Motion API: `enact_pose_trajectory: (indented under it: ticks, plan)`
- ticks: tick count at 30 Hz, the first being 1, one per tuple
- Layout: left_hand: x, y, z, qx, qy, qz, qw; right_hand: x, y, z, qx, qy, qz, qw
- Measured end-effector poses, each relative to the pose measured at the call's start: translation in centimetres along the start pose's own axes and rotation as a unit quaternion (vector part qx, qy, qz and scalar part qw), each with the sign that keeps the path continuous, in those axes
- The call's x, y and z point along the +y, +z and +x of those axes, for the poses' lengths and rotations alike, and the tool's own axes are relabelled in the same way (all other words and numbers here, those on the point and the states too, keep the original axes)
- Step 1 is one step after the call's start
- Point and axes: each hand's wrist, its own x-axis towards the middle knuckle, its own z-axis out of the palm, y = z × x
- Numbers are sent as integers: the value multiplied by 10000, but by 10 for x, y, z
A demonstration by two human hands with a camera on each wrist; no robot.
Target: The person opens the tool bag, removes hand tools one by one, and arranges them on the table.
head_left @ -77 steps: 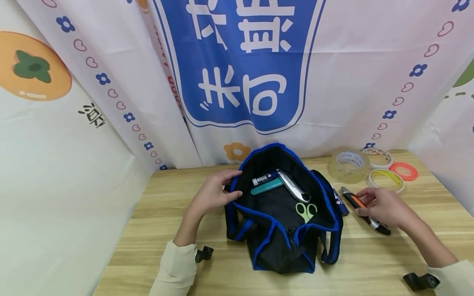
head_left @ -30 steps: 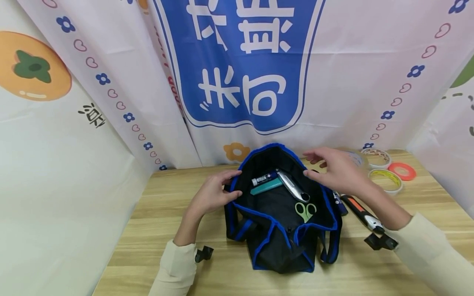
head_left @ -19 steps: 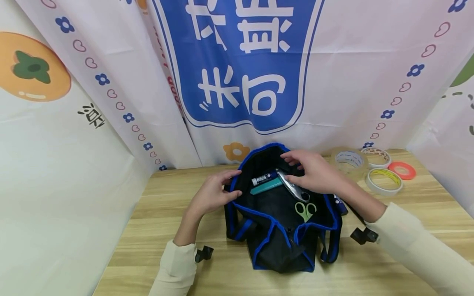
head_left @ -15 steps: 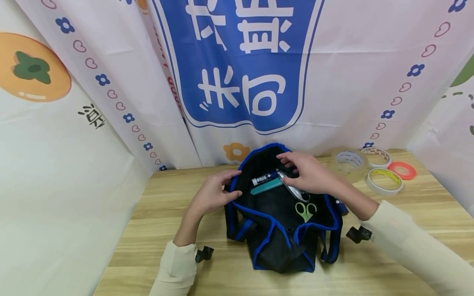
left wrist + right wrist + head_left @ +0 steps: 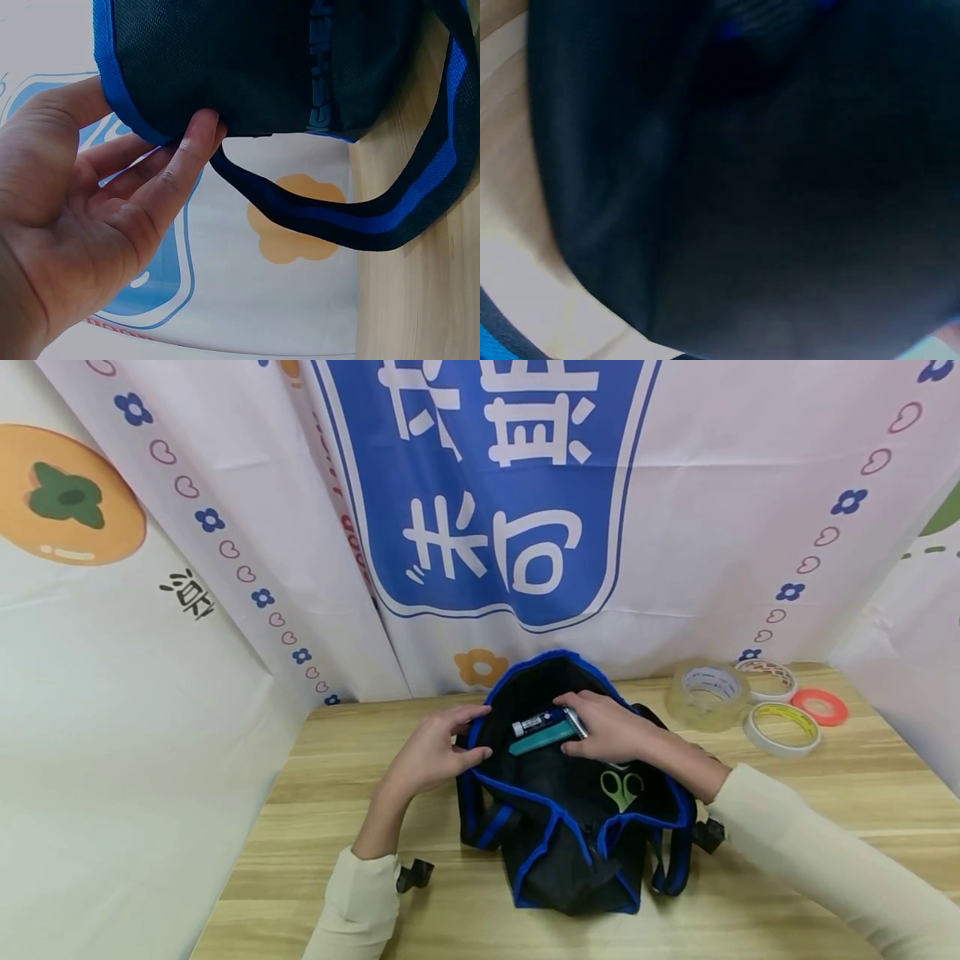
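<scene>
A black tool bag with blue trim stands wide open on the table. My left hand holds its left rim; in the left wrist view, fingers lie against the dark fabric and its blue edging. My right hand reaches inside, thumb and forefinger on either side of a silver utility knife. The palm hides most of that knife, and I cannot tell whether the fingers grip it. Beside it lie a dark blue glue stick, a flat teal bar and green-handled scissors. Dark fabric fills the right wrist view.
Back right on the wooden table are a wide clear tape roll, a white ring, a yellow-lined roll and a flat red ring. A printed cloth hangs behind. Bag straps hang at both sides.
My right hand has let go of the black-and-orange utility knife on the table and moved left into the bag, down over the silver knife. The left hand has stayed at the rim.
</scene>
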Motion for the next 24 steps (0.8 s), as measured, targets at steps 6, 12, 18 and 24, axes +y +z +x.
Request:
enact_pose_trajectory:
  ticks: [6, 12, 18, 24]
  plan:
    - [-1, 0, 0, 14, 23, 6, 10000, 4, 8, 4, 36, 164, -31, 9999]
    - [-1, 0, 0, 1, 22, -60, 10000, 7, 12, 5, 81, 326, 4, 9994]
    - [-2, 0, 1, -12, 10, -108, 9999, 12, 16, 5, 312, 375, 181, 9986]
    - [-2, 0, 0, -19, -17, -175, 9998, 12, 25, 9, 257, 400, 167, 9987]
